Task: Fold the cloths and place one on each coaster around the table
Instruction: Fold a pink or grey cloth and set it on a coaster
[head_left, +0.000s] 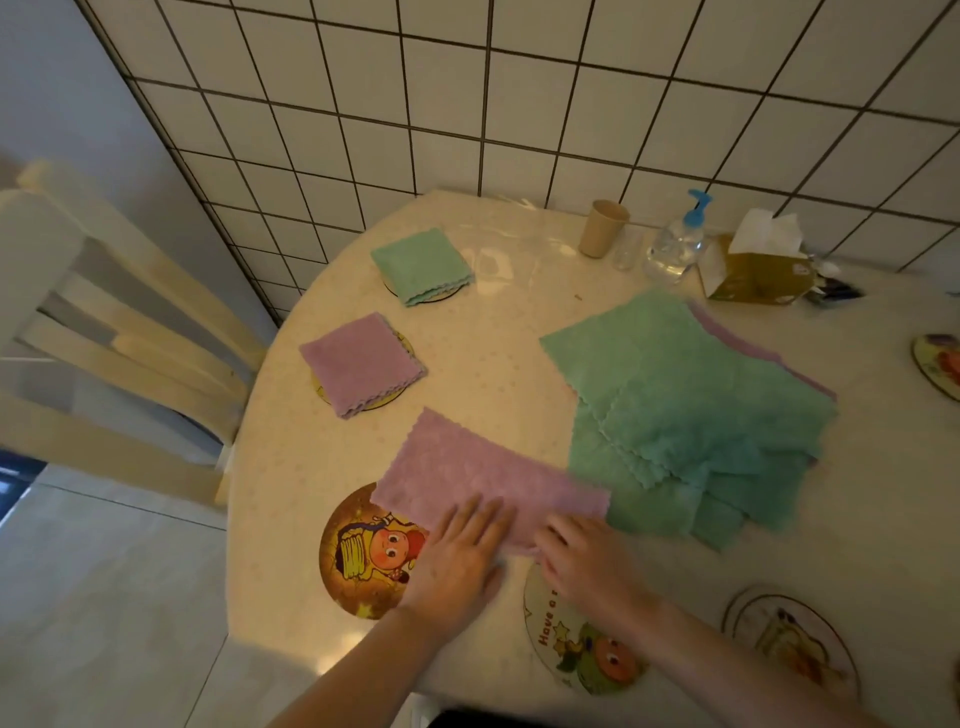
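Both hands lie flat on a fuzzy purple cloth (483, 480) folded into a long strip: the left hand (457, 553) presses with straight fingers, and the right hand (587, 558) rests on its near edge, fingers blurred. Just left of the hands, a round cartoon-printed coaster (358, 551) peeks from under the cloth; another printed coaster (576, 644) lies beneath the right wrist. Beyond the right hand sits a loose pile of green cloths (685, 415). Farther left, a folded purple square (361, 364) and a folded green square (421, 265) each cover a coaster. The round cream table (519, 364) meets a white tiled wall (519, 104); a pale wooden chair (104, 312) stands left.
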